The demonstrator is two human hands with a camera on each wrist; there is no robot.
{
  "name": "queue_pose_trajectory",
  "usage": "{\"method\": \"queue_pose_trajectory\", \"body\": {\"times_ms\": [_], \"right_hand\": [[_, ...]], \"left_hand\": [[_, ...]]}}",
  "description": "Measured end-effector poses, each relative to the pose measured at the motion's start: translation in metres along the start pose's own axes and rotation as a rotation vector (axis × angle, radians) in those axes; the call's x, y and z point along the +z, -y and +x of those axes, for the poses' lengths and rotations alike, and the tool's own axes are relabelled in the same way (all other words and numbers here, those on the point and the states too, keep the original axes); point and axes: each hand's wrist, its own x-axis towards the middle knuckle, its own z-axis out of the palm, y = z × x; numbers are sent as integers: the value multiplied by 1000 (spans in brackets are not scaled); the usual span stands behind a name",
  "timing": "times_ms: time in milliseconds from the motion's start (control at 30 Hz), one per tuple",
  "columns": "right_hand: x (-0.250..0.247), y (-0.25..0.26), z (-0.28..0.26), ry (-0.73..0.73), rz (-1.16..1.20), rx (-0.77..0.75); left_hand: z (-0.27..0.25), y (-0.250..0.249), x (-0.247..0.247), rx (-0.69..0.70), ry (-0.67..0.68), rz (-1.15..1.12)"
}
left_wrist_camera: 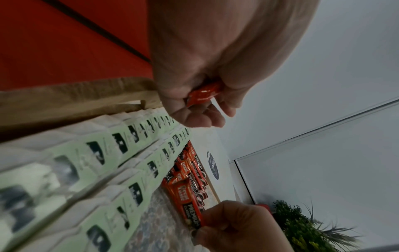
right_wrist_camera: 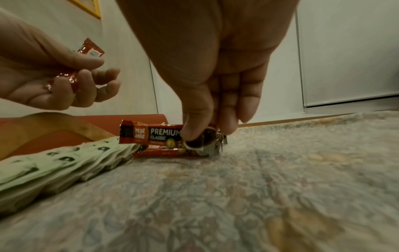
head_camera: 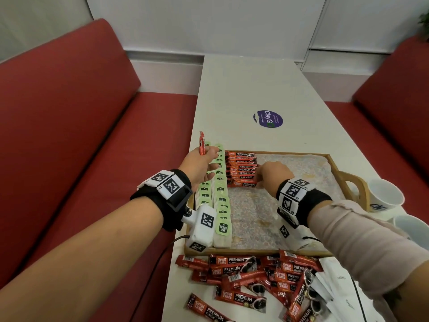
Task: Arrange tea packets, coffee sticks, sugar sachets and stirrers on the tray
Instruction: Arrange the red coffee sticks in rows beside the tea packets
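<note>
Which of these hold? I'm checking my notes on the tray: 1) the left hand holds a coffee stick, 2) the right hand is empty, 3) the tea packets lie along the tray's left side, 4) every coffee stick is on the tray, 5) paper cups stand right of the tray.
1. True: the left hand holds a red coffee stick upright.
2. False: the right hand pinches a red-and-black coffee stick at the near end of the coffee row.
3. True: green-labelled tea packets run in two rows along the left side of the wooden tray.
4. False: loose coffee sticks lie on the white table.
5. True: white paper cups.
</note>
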Motion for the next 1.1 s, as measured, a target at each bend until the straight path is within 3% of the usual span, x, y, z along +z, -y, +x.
{"method": "queue_pose_trajectory", "body": {"times_ms": [400,767,967,1100], "right_hand": [[6,4,7,5,-107,-42],[10,5,9,-53,-3,-47],[11,8,6,-52,-10,-78],[4,16,-2,-169,126,-130]], "left_hand": [[0,3,3,-23,0,67],[-4,-1,4,-209,10,-43],[-7,0,3,-135,67,-59],[-4,1,2,-50,99,56]]}}
